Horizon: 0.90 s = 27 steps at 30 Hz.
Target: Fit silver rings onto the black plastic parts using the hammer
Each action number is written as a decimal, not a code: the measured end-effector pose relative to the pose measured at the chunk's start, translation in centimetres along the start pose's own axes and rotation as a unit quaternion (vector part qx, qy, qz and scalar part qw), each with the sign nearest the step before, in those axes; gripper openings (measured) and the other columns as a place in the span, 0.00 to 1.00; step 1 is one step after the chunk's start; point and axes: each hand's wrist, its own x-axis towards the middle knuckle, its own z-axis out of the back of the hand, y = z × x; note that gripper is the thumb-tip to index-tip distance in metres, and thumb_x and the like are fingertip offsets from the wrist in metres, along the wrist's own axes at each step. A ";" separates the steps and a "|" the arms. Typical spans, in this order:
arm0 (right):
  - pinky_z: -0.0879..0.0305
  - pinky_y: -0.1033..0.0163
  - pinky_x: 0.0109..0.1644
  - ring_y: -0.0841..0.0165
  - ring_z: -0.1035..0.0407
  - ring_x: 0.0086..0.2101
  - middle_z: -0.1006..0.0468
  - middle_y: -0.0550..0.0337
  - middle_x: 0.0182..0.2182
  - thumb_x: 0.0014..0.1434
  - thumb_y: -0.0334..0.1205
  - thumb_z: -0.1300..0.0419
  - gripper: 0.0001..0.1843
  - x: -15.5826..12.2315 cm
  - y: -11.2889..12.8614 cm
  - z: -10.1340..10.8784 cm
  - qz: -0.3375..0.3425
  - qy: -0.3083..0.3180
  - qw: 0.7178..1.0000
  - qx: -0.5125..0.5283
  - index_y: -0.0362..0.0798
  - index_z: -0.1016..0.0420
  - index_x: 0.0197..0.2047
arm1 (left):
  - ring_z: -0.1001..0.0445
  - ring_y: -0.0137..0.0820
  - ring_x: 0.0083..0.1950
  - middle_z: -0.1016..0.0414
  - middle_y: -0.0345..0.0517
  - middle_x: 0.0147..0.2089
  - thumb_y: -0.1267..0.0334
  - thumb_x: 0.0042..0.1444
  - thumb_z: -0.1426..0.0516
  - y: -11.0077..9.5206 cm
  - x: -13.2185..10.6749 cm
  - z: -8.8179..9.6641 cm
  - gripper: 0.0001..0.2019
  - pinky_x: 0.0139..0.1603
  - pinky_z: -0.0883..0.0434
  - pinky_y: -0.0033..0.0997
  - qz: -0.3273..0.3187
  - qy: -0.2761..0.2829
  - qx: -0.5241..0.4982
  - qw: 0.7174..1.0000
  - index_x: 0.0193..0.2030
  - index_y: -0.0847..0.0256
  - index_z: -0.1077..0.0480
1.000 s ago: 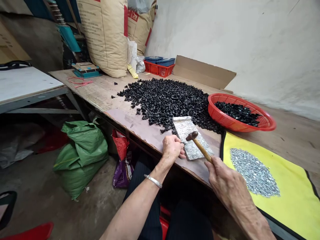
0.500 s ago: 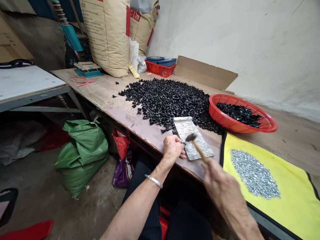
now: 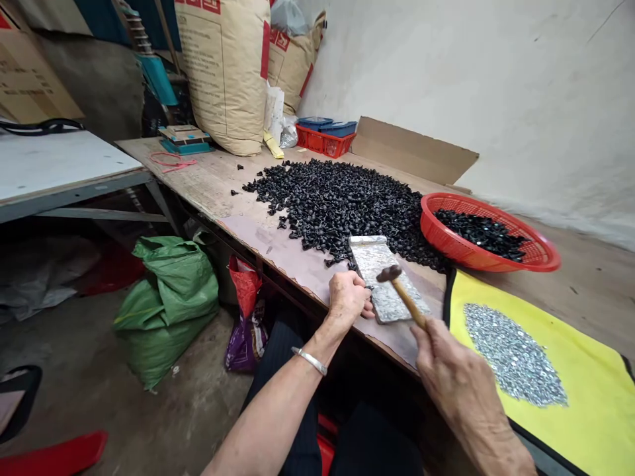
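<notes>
My left hand (image 3: 348,297) is closed in a pinch on a small black part held against the near left edge of a dented metal plate (image 3: 384,276). My right hand (image 3: 446,367) grips the wooden handle of a small hammer (image 3: 401,291), whose dark head hovers just above the plate beside my left fingers. A big heap of black parts (image 3: 342,198) lies behind the plate. A red basket (image 3: 543,254) at the right holds more black parts. A pile of small silver pieces (image 3: 513,354) rests on a yellow mat (image 3: 585,410).
Tall brown sacks (image 3: 225,73) stand at the table's far end, with a small red crate (image 3: 325,139) and a cardboard flap (image 3: 414,149) by the wall. Green bags (image 3: 171,294) and a red bag (image 3: 244,287) sit on the floor under the wooden table (image 3: 208,178).
The hammer swung down toward the plate, blurred half a second ago, and its head now stands just above the plate again. My left hand stayed pinched at the plate's edge.
</notes>
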 end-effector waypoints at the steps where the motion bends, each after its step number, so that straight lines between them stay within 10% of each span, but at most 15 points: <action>1: 0.49 0.67 0.19 0.73 0.40 0.15 0.29 0.59 0.19 0.62 0.41 0.54 0.16 0.1 0.0 0.2 -0.006 -0.025 1.000 0.008 0.43 0.29 0.35 | 0.36 0.27 0.12 0.40 0.36 0.09 0.80 0.43 0.48 0.0 0.0 0.0 0.09 0.13 0.30 0.31 -0.002 0.002 0.001 1.000 0.20 0.64 0.41; 4: 0.44 0.68 0.23 0.73 0.35 0.19 0.25 0.55 0.26 0.62 0.39 0.53 0.14 0.4 0.2 0.4 -0.027 -0.088 0.995 0.025 0.41 0.29 0.43 | 0.36 0.27 0.11 0.40 0.36 0.09 0.80 0.43 0.48 0.0 0.0 0.0 0.10 0.12 0.31 0.31 0.000 0.004 0.006 1.000 0.20 0.64 0.42; 9: 0.54 0.67 0.18 0.74 0.43 0.12 0.30 0.60 0.16 0.62 0.37 0.54 0.15 0.5 0.4 -0.1 0.009 0.014 0.999 -0.031 0.41 0.28 0.34 | 0.35 0.27 0.12 0.40 0.35 0.09 0.81 0.43 0.48 -0.1 0.0 0.0 0.10 0.13 0.30 0.29 0.006 0.005 0.005 1.000 0.20 0.63 0.42; 13: 0.47 0.68 0.22 0.72 0.35 0.18 0.25 0.54 0.25 0.63 0.40 0.54 0.15 0.4 0.4 0.0 -0.040 -0.066 0.997 -0.005 0.40 0.29 0.41 | 0.36 0.27 0.11 0.39 0.36 0.10 0.80 0.43 0.48 -0.1 0.1 0.1 0.09 0.13 0.30 0.30 0.007 0.011 0.014 1.000 0.20 0.64 0.42; 18: 0.55 0.66 0.18 0.73 0.42 0.13 0.31 0.61 0.15 0.61 0.36 0.54 0.14 -0.3 -0.1 -0.5 -0.005 0.038 0.998 -0.050 0.42 0.28 0.36 | 0.35 0.28 0.11 0.39 0.36 0.10 0.80 0.42 0.48 0.0 0.3 0.1 0.09 0.13 0.30 0.31 0.008 0.007 0.013 1.000 0.20 0.63 0.42; 23: 0.45 0.67 0.24 0.71 0.33 0.22 0.24 0.51 0.31 0.62 0.38 0.52 0.16 -0.5 0.4 -0.1 -0.048 -0.066 0.996 -0.026 0.39 0.31 0.47 | 0.36 0.27 0.11 0.39 0.36 0.10 0.80 0.41 0.48 0.0 0.4 0.1 0.09 0.13 0.30 0.32 0.006 0.013 0.020 1.000 0.20 0.64 0.41; 27: 0.52 0.67 0.20 0.74 0.40 0.15 0.28 0.57 0.20 0.61 0.35 0.53 0.13 -0.7 1.0 -0.9 -0.036 0.013 0.999 -0.036 0.42 0.28 0.39 | 0.36 0.27 0.11 0.40 0.36 0.09 0.81 0.41 0.48 -0.1 0.3 0.0 0.09 0.13 0.30 0.32 0.008 0.002 0.016 1.000 0.20 0.63 0.42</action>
